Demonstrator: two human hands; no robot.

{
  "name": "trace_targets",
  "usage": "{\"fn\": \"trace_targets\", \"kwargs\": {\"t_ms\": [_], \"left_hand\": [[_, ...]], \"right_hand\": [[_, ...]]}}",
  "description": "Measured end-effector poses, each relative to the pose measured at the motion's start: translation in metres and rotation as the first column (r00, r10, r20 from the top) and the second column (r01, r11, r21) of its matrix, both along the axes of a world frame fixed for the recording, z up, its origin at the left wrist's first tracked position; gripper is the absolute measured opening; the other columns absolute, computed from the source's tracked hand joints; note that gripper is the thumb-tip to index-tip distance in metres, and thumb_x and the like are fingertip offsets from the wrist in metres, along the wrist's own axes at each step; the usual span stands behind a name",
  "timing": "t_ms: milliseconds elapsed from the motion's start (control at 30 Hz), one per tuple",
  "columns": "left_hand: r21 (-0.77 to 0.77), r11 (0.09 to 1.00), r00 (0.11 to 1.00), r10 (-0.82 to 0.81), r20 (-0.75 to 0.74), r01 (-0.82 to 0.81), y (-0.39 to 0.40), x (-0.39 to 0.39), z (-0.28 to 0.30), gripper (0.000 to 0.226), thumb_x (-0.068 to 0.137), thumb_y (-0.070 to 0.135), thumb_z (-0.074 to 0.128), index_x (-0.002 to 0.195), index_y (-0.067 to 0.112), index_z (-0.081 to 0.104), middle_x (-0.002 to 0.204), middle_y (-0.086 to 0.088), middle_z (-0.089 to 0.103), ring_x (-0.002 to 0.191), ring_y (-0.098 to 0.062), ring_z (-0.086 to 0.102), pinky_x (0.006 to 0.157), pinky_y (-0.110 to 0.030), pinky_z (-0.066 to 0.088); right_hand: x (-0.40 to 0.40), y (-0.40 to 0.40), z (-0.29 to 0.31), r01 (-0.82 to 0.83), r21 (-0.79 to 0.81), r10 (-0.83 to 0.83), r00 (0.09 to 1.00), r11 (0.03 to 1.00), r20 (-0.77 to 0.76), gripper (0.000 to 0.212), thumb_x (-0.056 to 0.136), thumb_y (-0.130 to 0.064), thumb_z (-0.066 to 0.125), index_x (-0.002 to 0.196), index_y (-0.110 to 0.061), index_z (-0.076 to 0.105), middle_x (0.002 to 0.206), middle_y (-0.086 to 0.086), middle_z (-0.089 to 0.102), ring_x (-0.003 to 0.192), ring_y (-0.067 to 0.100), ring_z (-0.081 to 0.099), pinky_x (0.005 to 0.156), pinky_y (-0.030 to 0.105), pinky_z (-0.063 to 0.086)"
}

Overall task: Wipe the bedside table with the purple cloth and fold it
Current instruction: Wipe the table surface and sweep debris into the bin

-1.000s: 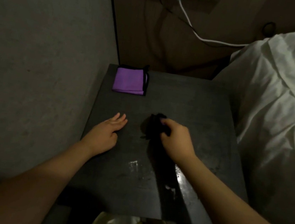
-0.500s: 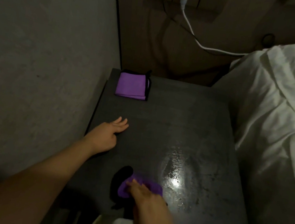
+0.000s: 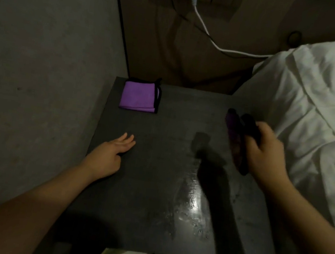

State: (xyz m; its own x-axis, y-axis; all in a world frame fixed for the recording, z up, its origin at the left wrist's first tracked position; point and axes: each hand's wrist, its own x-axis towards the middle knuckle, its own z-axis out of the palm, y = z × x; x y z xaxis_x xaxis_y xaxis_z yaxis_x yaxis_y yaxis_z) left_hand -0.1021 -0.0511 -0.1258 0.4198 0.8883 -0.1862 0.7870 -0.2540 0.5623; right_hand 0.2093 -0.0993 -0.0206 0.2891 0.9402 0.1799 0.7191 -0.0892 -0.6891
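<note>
Since half a second ago the right hand (image 3: 264, 153) has swept from the near edge of the counter (image 3: 154, 188) up to its right side, close to the bed, carrying the purple cloth (image 3: 235, 135) with it. That cloth now looks dark and blurred with motion, bunched into a long shape that runs from beyond the knuckles down past the thumb side of the hand. The right fingers (image 3: 251, 126) are curled tight round it, so the grip is closed on the cloth; whether the cloth touches the counter at this instant cannot be told. Its shadow falls on the dark surface just to the left of the hand. Nearer the front edge, a wet, streaky patch (image 3: 192, 208) shines under the light. The left hand (image 3: 108, 153) rests flat on the left part of the counter, palm down, fingers (image 3: 128, 140) stretched out together and holding nothing, in much the same spot as before. A second, folded purple cloth (image 3: 138, 99) with a black border lies in the far left corner, well apart from both hands. White bedding (image 3: 312, 106) crowds the right side, just beside the counter. A white cable (image 3: 211, 41) hangs from a plug on the wall behind and runs off toward the bed.
</note>
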Motion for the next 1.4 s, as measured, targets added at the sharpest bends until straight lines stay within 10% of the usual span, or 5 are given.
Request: {"fn": "trace_targets", "kwargs": {"t_ms": [167,333,933,1200,1400], "left_hand": [[0.046,0.999,1.0,-0.007,0.017,0.006,-0.001,0.002,-0.001,0.069,0.074,-0.019,0.036,0.137,0.008,0.036,0.151,-0.004,0.027,0.133,0.0,0.008,0.111,-0.012,0.003],[0.052,0.999,1.0,-0.003,0.019,0.002,-0.001,0.003,-0.005,0.07,0.072,-0.019,0.036,0.137,0.007,0.037,0.15,-0.005,0.029,0.133,-0.001,0.009,0.109,-0.007,0.002],[0.014,1.0,0.999,-0.003,-0.042,0.004,-0.006,0.008,0.004,0.065,0.079,-0.014,0.037,0.14,0.007,0.029,0.153,-0.006,0.021,0.142,-0.01,0.009,0.112,-0.016,0.001],[0.067,0.99,0.99,-0.121,-0.078,0.127,-0.023,0.036,0.01,0.062,0.084,-0.005,0.039,0.142,0.01,0.025,0.155,-0.002,0.014,0.134,0.001,-0.004,0.109,-0.012,-0.003],[0.044,0.976,0.973,-0.209,-0.102,0.214,-0.025,0.076,0.011,0.074,0.069,0.019,0.022,0.142,0.012,0.027,0.156,0.0,0.015,0.144,-0.007,0.006,0.108,-0.011,-0.004]], "right_hand": [[0.028,0.043,-0.051,-0.114,-0.282,0.189,0.948,0.953,0.256,0.025,0.086,0.001,0.049,0.111,0.001,0.053,0.109,0.028,0.06,0.099,0.039,0.057,0.077,0.035,0.039],[0.024,0.025,-0.099,-0.164,-0.318,0.223,0.961,0.934,0.161,0.044,0.082,0.007,0.051,0.125,-0.001,0.049,0.141,0.015,0.04,0.129,0.026,0.038,0.1,0.014,0.018],[0.003,-0.151,-0.115,-0.44,-0.448,0.507,0.861,0.778,0.037,0.089,0.067,-0.022,0.055,0.137,-0.051,0.009,0.14,-0.019,0.03,0.118,0.001,0.042,0.098,0.001,0.014],[0.026,-0.107,-0.059,-0.38,-0.352,0.383,0.921,0.855,-0.063,0.024,0.073,-0.023,0.046,0.08,-0.046,0.049,0.065,-0.014,0.06,0.07,0.001,0.057,0.06,0.019,0.043],[0.056,-0.044,-0.009,-0.116,-0.117,0.136,0.974,0.986,0.179,0.012,0.083,-0.006,0.052,0.092,0.0,0.057,0.071,0.011,0.055,0.069,0.026,0.058,0.06,0.025,0.031]]}}
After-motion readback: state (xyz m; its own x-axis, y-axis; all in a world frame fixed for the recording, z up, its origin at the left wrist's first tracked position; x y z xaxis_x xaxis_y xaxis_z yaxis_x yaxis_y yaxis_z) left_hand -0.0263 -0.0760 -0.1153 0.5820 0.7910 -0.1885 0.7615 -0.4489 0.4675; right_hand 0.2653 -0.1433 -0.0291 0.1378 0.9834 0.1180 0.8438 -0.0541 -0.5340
